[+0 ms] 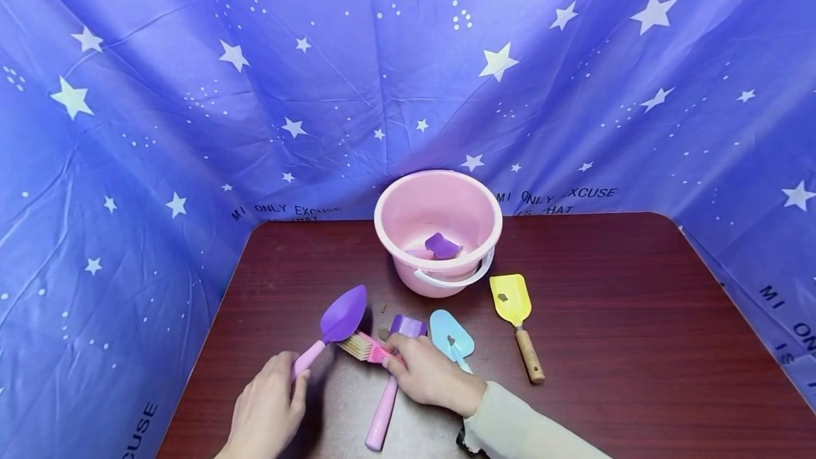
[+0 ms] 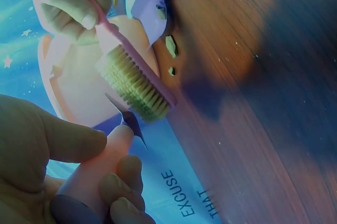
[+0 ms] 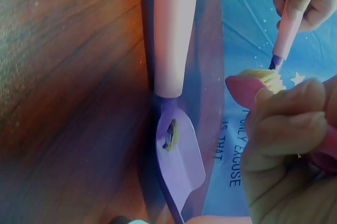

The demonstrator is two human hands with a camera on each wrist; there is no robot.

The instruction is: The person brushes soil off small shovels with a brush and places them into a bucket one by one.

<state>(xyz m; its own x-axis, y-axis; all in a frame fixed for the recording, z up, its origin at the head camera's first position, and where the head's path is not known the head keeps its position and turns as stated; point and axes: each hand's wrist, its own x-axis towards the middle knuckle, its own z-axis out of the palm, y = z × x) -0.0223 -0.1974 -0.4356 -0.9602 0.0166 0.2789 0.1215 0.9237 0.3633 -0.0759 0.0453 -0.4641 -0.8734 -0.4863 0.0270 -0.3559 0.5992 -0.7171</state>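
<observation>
My left hand (image 1: 270, 397) grips the pink handle of a small trowel (image 1: 344, 316) whose purple blade is raised and tilted. In my right hand (image 1: 426, 372) is a pink brush (image 2: 134, 84), its pale bristles close to that blade in the head view. Beneath the right hand lies a purple shovel (image 3: 181, 168) with a pink handle, a dry leaf piece (image 3: 171, 135) on its blade. Two more leaf bits (image 2: 171, 46) lie on the table near it. A light blue trowel (image 1: 451, 335) rests right beside the right hand, its handle partly hidden by the arm.
Behind the tools stands a pink bucket (image 1: 395, 236) with a white handle; a purple toy piece (image 1: 443, 246) and something pink lie inside. A yellow shovel (image 1: 512, 299) with a wooden handle and a leaf piece lies to the right. Blue star curtains (image 1: 357, 91) border the dark table (image 1: 637, 346).
</observation>
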